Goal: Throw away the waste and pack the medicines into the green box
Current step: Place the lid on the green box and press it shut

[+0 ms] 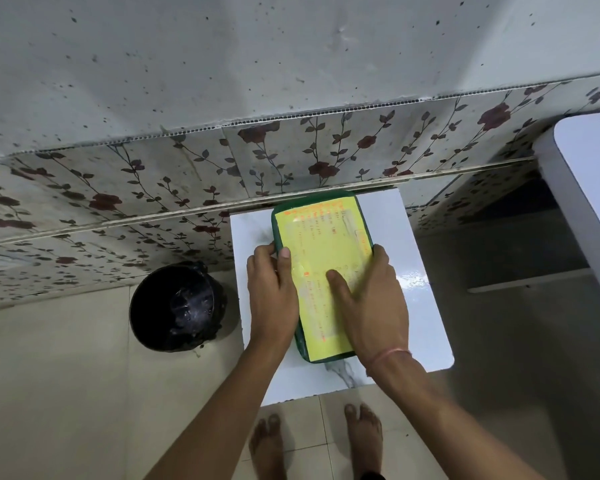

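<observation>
The rectangular green plastic box (pixel 323 278) with its yellow printed lid lies on the glossy white surface (pixel 420 299). The left hand (pixel 272 292) and right hand (pixel 374 306) clamp their fingers on its sides, thumbs atop. A round black bin (pixel 177 306) stands nearby on the floor.

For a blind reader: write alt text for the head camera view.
Both hands, left hand and right hand, press on the closed green box with its yellow printed lid, on a small white table. A black bin stands on the floor to its left.
</observation>
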